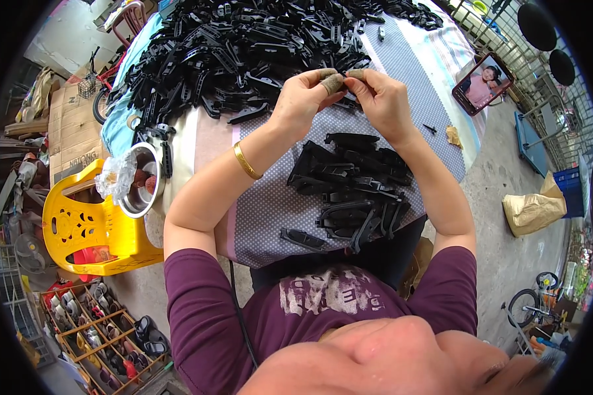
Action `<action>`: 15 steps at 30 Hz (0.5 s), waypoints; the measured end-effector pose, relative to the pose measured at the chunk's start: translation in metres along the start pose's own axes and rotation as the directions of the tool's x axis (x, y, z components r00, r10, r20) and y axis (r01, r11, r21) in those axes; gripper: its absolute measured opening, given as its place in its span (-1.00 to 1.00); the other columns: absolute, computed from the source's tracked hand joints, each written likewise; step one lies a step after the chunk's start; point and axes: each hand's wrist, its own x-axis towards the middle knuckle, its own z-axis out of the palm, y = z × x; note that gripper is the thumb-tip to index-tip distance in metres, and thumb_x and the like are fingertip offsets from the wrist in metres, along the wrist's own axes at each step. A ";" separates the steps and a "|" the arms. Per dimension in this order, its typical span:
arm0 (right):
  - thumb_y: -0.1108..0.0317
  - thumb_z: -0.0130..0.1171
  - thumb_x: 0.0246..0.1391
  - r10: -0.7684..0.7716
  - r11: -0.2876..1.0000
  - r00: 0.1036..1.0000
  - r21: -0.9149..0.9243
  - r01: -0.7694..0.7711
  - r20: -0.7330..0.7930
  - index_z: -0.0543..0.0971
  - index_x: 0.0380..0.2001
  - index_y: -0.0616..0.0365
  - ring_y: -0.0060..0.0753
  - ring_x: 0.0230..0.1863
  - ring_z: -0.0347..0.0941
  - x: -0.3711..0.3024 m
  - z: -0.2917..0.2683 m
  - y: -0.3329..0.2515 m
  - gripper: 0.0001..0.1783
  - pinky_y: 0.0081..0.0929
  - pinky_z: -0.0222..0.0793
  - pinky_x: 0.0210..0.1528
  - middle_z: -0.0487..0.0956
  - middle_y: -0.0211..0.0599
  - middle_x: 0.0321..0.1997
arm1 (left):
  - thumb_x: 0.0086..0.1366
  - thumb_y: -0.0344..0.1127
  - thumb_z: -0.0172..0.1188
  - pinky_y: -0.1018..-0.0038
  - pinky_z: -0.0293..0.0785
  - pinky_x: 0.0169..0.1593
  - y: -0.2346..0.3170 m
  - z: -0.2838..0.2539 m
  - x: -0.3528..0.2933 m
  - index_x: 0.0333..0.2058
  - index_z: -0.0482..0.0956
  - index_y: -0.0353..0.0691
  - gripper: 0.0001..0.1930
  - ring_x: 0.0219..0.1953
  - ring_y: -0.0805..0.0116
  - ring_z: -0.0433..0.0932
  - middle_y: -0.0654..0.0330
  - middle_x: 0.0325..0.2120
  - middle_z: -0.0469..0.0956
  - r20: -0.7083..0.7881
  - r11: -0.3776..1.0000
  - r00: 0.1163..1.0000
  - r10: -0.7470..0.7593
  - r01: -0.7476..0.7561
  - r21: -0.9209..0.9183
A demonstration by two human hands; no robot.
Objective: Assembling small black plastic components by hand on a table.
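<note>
Both my hands meet above the table, just in front of a large heap of black plastic parts [224,52]. My left hand [303,102] is closed in a pinch, with tan wraps on its fingertips. Facing it, my right hand [383,102] pinches too, and tan wrapping covers its index finger. A little black shows between the fingertips, but what they hold is mostly hidden and too small to name. Nearer me, between my forearms, lies a smaller pile of black plastic parts [352,174] on the dotted tablecloth [260,227].
A phone [483,84] showing a picture stands at the table's right edge, near a small black piece [430,129] and a tan scrap [453,136]. At left, a metal bowl [140,207] sits by a yellow chair [79,227]. A shoe rack [102,336] is lower left.
</note>
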 end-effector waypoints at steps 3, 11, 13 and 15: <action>0.35 0.21 -0.02 -0.049 0.999 0.998 -0.020 0.049 0.026 0.58 -0.36 0.27 -0.48 -0.49 0.50 0.000 -0.004 0.003 -0.79 -0.62 0.39 -0.47 0.58 -0.20 -0.47 | 0.21 -0.44 0.10 0.49 0.47 -0.01 0.002 -0.006 0.002 -0.12 0.42 -0.48 -0.71 -0.21 0.33 0.53 0.08 -0.21 0.49 0.035 1.000 0.999 -0.009 0.008 0.030; 0.34 0.30 -0.12 -0.054 0.997 0.998 0.062 0.052 0.033 0.58 -0.29 0.23 -0.46 -0.40 0.47 0.009 -0.020 0.009 -0.71 -0.59 0.38 -0.27 0.58 -0.31 -0.31 | 0.13 -0.52 0.17 0.63 0.44 -0.13 0.020 -0.006 0.001 -0.10 0.47 -0.40 -0.68 -0.25 0.54 0.50 0.16 -0.26 0.56 0.210 0.850 0.952 0.224 -0.296 0.436; 0.36 0.35 -0.20 0.067 0.971 0.936 0.195 -0.141 0.345 0.58 -0.29 0.23 -0.49 -0.34 0.46 0.008 -0.026 0.009 -0.67 -0.57 0.34 -0.17 0.58 -0.35 -0.34 | 0.11 -0.54 0.18 0.64 0.45 -0.13 0.021 -0.006 -0.001 -0.09 0.48 -0.37 -0.67 -0.25 0.56 0.51 0.17 -0.26 0.57 0.278 0.696 0.910 0.307 -0.414 0.586; 0.37 0.36 -0.21 0.104 0.955 0.932 0.226 -0.192 0.348 0.57 -0.29 0.24 -0.50 -0.32 0.46 0.010 -0.029 0.004 -0.66 -0.57 0.34 -0.16 0.58 -0.35 -0.36 | 0.10 -0.55 0.18 0.65 0.45 -0.13 0.023 -0.003 -0.003 -0.09 0.48 -0.37 -0.66 -0.24 0.56 0.51 0.18 -0.26 0.57 0.294 0.663 0.894 0.339 -0.448 0.600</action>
